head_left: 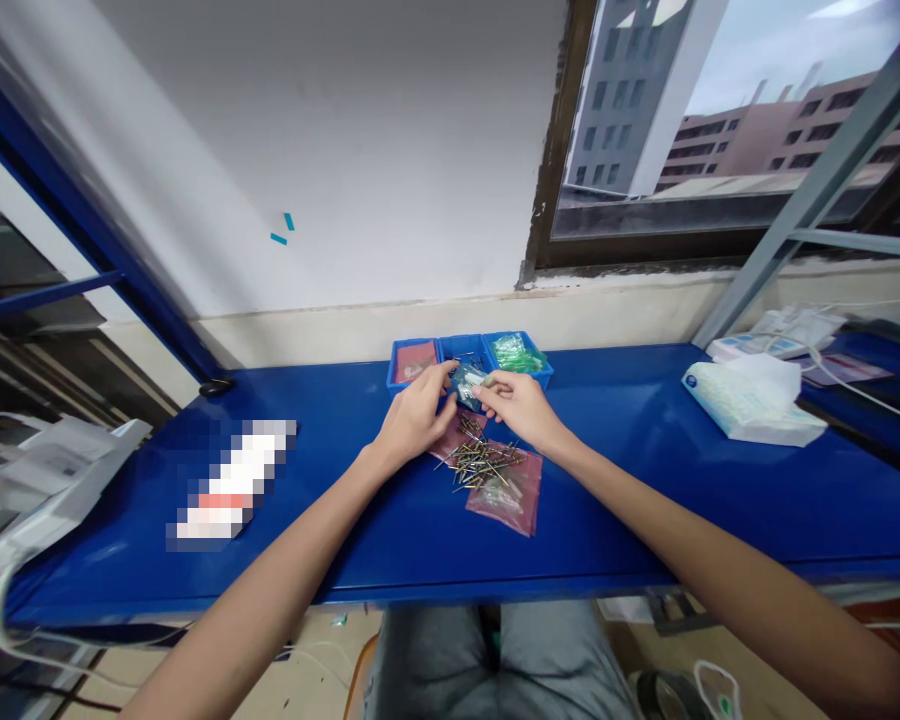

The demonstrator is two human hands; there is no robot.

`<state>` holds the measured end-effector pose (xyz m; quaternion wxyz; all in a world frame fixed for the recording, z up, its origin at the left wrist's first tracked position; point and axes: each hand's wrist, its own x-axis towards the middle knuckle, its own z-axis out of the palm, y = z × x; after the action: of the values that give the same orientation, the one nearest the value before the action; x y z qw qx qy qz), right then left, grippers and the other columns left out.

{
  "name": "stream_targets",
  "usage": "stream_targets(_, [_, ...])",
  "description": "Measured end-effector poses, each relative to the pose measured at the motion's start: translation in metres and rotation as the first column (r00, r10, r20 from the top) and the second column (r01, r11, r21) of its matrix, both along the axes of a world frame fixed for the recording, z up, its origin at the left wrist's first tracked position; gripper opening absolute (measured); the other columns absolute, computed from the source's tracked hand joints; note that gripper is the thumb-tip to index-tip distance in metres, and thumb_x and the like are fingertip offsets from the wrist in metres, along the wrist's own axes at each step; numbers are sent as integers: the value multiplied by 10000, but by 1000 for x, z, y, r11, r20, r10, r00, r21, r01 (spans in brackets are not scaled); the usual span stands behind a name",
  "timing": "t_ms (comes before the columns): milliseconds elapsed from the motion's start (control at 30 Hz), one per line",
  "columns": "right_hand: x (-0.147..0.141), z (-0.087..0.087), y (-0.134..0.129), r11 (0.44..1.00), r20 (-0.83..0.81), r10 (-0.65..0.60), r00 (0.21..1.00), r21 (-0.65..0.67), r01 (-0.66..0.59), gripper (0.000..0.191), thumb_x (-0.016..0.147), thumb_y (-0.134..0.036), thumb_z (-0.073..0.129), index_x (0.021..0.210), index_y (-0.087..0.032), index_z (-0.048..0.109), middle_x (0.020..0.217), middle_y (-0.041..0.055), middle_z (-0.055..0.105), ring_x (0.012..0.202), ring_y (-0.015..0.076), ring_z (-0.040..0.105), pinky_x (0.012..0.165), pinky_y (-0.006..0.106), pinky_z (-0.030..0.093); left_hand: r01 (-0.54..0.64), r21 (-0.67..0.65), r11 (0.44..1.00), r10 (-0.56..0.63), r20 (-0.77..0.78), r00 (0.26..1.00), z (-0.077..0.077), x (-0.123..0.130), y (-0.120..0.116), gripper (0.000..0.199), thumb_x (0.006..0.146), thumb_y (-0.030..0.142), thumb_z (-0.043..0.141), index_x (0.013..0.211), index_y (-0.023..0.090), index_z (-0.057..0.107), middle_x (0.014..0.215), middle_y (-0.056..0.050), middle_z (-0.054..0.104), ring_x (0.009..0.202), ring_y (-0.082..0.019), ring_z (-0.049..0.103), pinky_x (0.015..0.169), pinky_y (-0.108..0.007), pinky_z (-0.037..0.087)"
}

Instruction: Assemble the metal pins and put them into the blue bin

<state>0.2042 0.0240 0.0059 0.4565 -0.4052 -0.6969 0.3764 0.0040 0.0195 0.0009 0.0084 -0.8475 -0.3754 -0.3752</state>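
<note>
A small clear plastic bag (466, 381) with white pieces inside is held up between my hands, just in front of the blue bins. My right hand (519, 405) pinches its right edge between thumb and fingertips. At the bag's left edge, my left hand (414, 412) has its fingers and thumb curved around it. Below them a loose heap of thin metal pins (484, 462), perhaps screws or drill-like bits, lies partly on pink plastic bags (523, 505). The nearer pink bag holds pale pieces that I cannot make out.
Behind my hands stands a row of blue bins (546, 378), holding a pink bag (415, 361), metal pieces and a green-tinted bag (516, 353). A tissue pack (750, 403) lies right on the blue table (607, 500). White devices (52, 490) with cables sit far left.
</note>
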Motion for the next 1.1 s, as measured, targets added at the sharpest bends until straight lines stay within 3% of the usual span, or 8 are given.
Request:
stream_targets(833, [-6,0,-10,998,92,30,995,52,-35,227,877,-369,620,743,-188,592,648,2,609,602,157,583,591,295,464,7,-1,1000,-7,4,1000,0,-1,1,387,967,180,471,1353,158,454,1111,-95,661,975,-195,648,874,-365,553])
stream_targets(1100, [-4,-1,-4,999,5,1,1000,39,-1,240,880,-385,616,744,-200,545,626,-20,568,570,134,545,564,282,414,13,12,1000,-13,29,1000,2,1,-1,483,951,153,474,1428,158,400,1209,-118,639,961,-182,657,870,-351,571])
